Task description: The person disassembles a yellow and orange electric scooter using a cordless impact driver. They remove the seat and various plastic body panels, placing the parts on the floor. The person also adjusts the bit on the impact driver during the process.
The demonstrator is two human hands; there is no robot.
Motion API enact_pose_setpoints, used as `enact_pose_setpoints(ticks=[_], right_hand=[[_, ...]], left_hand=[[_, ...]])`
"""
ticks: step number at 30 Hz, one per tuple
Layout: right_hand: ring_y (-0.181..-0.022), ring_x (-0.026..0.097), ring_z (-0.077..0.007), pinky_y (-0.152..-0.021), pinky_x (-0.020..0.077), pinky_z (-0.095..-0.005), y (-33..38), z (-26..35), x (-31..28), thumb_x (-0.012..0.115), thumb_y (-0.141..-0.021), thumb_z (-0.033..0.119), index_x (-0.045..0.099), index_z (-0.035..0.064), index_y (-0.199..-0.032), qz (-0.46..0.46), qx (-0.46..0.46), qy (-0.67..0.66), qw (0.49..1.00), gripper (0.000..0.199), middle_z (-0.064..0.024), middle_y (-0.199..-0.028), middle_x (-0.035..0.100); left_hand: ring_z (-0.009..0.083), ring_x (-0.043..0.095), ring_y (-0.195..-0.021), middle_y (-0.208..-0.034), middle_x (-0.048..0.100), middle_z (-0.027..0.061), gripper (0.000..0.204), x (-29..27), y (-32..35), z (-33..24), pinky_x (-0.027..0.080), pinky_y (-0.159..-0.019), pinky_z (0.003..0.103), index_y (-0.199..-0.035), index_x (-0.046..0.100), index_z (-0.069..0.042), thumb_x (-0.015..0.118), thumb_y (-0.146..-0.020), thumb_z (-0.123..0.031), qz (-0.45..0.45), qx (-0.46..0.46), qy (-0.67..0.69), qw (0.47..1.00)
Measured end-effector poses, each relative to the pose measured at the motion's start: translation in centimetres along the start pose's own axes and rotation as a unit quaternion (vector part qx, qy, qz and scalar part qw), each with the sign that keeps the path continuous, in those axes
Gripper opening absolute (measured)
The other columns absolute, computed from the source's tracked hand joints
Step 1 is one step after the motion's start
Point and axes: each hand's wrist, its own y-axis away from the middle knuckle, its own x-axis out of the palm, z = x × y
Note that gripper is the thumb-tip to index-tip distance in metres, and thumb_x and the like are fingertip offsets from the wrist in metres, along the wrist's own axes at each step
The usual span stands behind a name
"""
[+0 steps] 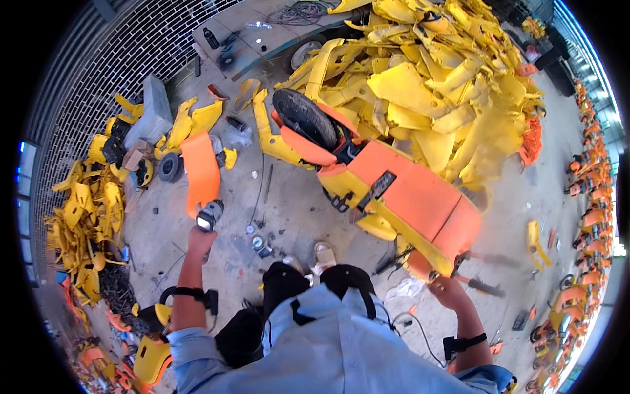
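An orange and yellow electric scooter leans across the middle, its black-tyred wheel toward the upper left. My right hand is closed at its near end, by the blurred handlebar; the scooter's body partly hides the fingertips. Away to the left, my left hand is wrapped round a grey and black handheld power tool with a bright white spot on it. Just beyond the tool lies a long orange panel; whether they touch I cannot tell.
A large heap of yellow body panels rises behind the scooter. More yellow parts pile up at the left by the slatted shutter. A small wheel and a grey block stand nearby. Orange scooters line the right side.
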Motion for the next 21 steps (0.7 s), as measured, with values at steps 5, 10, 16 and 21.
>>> enact_pose_setpoints(ticks=[5,10,16,21], right_hand=[[-0.086,0.07,-0.0283,-0.078,0.0539,-0.0366,-0.5,-5.8,7.7,0.063,-0.091,0.024,0.069,0.0018,-0.096,-0.057,-0.023,-0.05,0.997,0.024,-0.016,-0.089,0.072],[-0.094,0.069,-0.0359,-0.082,0.0538,-0.0415,1.0,-2.2,10.0,0.062,-0.09,0.028,0.069,0.0036,-0.1,-0.012,-0.037,-0.169,0.985,0.027,-0.019,-0.095,0.072],[-0.091,0.069,-0.037,-0.079,0.0543,-0.044,-4.3,-2.7,9.5,0.062,-0.089,0.026,0.068,0.0048,-0.099,-0.082,-0.081,-0.08,0.99,0.024,-0.0189,-0.094,0.072],[-0.089,0.066,-0.0396,-0.08,0.0532,-0.0467,-6.8,1.9,4.3,0.061,-0.089,0.021,0.068,0.0038,-0.097,-0.237,-0.176,-0.025,0.955,0.02,-0.0197,-0.092,0.069]], left_hand=[[0.022,0.066,-0.075,-0.081,0.069,0.0125,0.035,2.4,5.1,4.5,0.053,-0.07,0.04,-0.092,0.071,0.003,0.072,-0.064,-0.019,-0.019,-0.053,0.106,0.993],[0.0232,0.062,-0.064,-0.073,0.065,0.0091,0.024,4.3,10.9,13.9,0.048,-0.057,0.038,-0.077,0.071,0.0,0.073,-0.057,-0.013,0.095,-0.249,0.102,0.958],[0.0238,0.062,-0.069,-0.076,0.066,0.0089,0.021,3.7,12.7,22.1,0.05,-0.064,0.039,-0.075,0.072,0.0,0.074,-0.056,-0.009,0.101,-0.278,0.08,0.952],[0.0279,0.062,-0.069,-0.077,0.063,0.0104,0.02,3.6,12.9,24.4,0.05,-0.062,0.042,-0.077,0.067,-0.001,0.07,-0.057,-0.005,-0.002,-0.203,0.113,0.973]])
